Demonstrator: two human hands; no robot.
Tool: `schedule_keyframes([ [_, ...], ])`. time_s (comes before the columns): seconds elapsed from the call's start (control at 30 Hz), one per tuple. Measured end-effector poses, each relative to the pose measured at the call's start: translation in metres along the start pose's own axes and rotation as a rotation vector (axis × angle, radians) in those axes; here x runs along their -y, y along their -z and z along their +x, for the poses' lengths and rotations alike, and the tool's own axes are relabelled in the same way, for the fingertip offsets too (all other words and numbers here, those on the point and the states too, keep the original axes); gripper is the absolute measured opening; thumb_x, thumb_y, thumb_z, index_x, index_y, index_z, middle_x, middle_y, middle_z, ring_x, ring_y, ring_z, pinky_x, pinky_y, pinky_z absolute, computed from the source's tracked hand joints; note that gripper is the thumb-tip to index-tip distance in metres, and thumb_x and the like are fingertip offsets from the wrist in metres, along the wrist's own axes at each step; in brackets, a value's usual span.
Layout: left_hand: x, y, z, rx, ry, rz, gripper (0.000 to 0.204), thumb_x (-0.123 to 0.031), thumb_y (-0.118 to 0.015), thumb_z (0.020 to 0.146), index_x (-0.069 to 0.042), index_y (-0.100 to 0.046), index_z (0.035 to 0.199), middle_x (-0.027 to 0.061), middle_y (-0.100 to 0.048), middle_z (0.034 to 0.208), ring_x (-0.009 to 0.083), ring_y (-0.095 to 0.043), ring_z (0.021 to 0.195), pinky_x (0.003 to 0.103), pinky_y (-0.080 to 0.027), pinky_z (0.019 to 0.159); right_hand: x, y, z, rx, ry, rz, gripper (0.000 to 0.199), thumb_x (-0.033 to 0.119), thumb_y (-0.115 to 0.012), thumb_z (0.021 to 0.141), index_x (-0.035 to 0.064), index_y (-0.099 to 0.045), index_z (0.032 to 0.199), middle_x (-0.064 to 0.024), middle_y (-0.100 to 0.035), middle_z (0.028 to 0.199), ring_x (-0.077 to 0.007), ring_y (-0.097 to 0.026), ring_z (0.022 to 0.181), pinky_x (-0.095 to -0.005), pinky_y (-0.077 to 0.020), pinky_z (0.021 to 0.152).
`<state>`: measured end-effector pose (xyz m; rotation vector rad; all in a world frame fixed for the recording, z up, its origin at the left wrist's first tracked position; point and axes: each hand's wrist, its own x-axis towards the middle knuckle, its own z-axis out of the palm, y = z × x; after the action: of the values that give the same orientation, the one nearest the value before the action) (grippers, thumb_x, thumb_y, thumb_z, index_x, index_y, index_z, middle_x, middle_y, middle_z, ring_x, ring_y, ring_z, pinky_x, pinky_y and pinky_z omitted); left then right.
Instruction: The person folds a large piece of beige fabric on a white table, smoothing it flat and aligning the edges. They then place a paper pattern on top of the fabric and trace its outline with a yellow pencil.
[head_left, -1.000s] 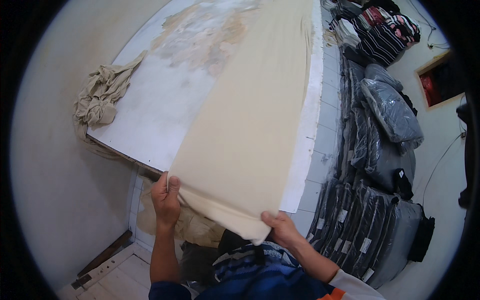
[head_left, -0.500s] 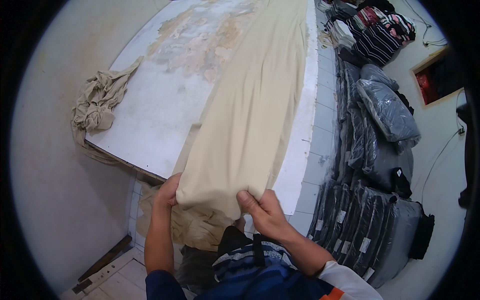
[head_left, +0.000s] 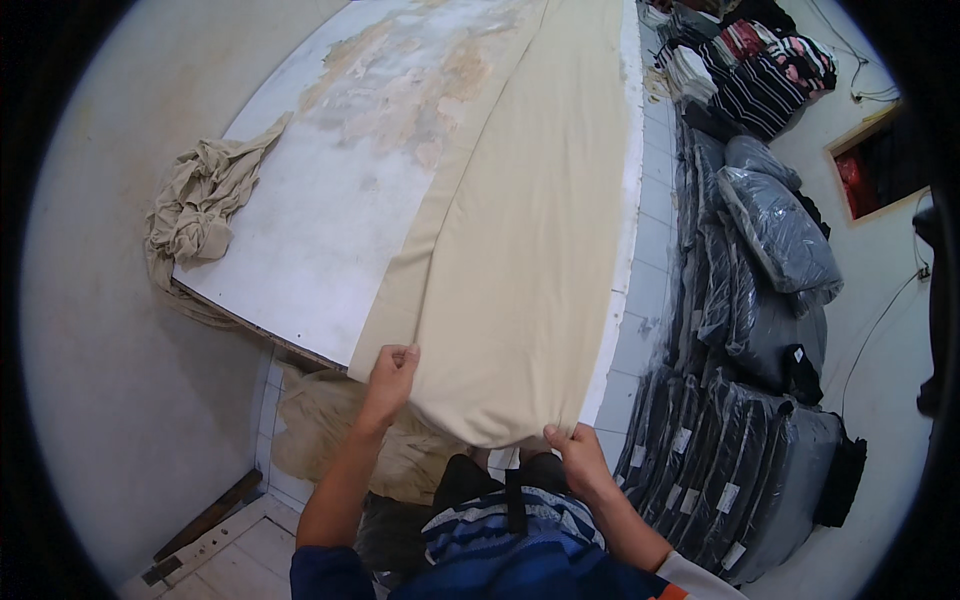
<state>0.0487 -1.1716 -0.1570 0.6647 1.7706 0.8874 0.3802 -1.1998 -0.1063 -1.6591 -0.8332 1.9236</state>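
A long strip of beige fabric (head_left: 520, 240) runs down the white table (head_left: 300, 250) and over its near edge. On its left side, a lower layer shows as a band beyond the upper layer's edge. My left hand (head_left: 393, 375) pinches the upper layer's edge near the left corner. At the near right corner, my right hand (head_left: 580, 455) grips the fabric between thumb and fingers. Between the two hands the near end sags slightly in a curve.
Crumpled beige cloth (head_left: 200, 205) hangs over the table's left corner. More beige cloth (head_left: 330, 430) lies below the near edge. Plastic-wrapped dark bundles (head_left: 740, 450) are stacked along the right wall, with folded striped garments (head_left: 765, 95) farther back. A wall stands close on the left.
My hands have moved apart, the right one rightward and down, the left one slightly right. The fabric's near end is spread wider and smoother, and more of the left band shows.
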Motion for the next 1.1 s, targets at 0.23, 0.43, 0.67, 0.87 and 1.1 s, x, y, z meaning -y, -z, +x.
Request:
schedule_keyframes([
  [0.23,-0.040,-0.022,-0.013,0.177,-0.113,-0.206,0.050,-0.038,-0.050,0.112,0.008,-0.066,0.123,0.0101,-0.072,0.111,0.0125,-0.064,0.100,0.029,-0.051,0.090,0.040,0.000,0.027,0.016,-0.040,0.369,0.047,0.027,-0.061,0.106,-0.0037,-0.052,0.140,-0.0162,-0.067,0.128,-0.0259,-0.070,0.109,-0.0394,-0.0581,0.094],
  [0.43,-0.128,0.006,-0.075,0.082,-0.385,-0.189,0.048,-0.035,-0.050,0.112,0.008,-0.067,0.123,0.0095,-0.074,0.109,0.0115,-0.064,0.098,0.030,-0.052,0.088,0.029,-0.008,0.018,0.051,-0.048,0.321,0.044,0.033,-0.057,0.108,-0.0038,-0.059,0.133,-0.0157,-0.071,0.121,-0.0244,-0.070,0.107,-0.0381,-0.0569,0.093],
  [0.67,-0.078,0.045,-0.034,-0.246,-0.271,-0.087,0.047,-0.030,-0.052,0.111,0.009,-0.065,0.132,0.0155,-0.073,0.120,0.0169,-0.065,0.108,0.030,-0.049,0.099,-0.002,-0.050,0.046,0.112,-0.119,0.229,0.042,0.031,-0.054,0.110,-0.0069,-0.063,0.128,-0.0142,-0.072,0.117,-0.0202,-0.069,0.103,-0.0342,-0.0542,0.092],
  [0.87,-0.015,0.051,0.018,-0.035,-0.056,-0.505,0.051,-0.034,-0.053,0.110,0.009,-0.060,0.137,0.0148,-0.067,0.134,0.0220,-0.062,0.123,0.035,-0.047,0.106,-0.003,-0.048,0.055,0.102,-0.118,0.163,0.044,0.030,-0.056,0.109,-0.0081,-0.061,0.131,-0.0149,-0.070,0.123,-0.0199,-0.066,0.110,-0.0349,-0.0528,0.097],
  [1.1,-0.021,0.063,0.042,0.215,0.305,-0.827,0.049,-0.034,-0.050,0.110,0.004,-0.057,0.140,0.0160,-0.067,0.132,0.0268,-0.066,0.120,0.040,-0.054,0.102,0.059,-0.059,0.009,0.084,0.527,-0.128,0.043,0.033,-0.050,0.112,-0.0051,-0.063,0.127,-0.0073,-0.071,0.105,-0.0138,-0.061,0.098,-0.0321,-0.0509,0.089],
])
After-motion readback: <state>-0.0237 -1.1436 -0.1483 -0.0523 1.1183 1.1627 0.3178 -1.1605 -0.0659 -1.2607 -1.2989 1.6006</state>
